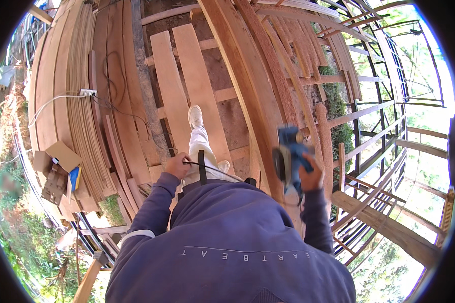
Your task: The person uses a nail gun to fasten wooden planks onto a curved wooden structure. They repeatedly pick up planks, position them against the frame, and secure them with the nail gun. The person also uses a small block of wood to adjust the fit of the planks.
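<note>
My right hand is wrapped round the rear handle of a blue handheld power tool. A dark flat or rounded side of the tool faces left. It is held up over the edge of a thick wooden beam, and motion blur hides its exact kind. In front of my waist on the left, my left hand is closed on a thin black cord that runs right across my body. Whether the cord joins the tool is hidden.
My shoes stand by two planks laid over crosspieces. Long boards are stacked at left, with a white power strip and an open cardboard box on them. Right are rough timbers and a metal frame.
</note>
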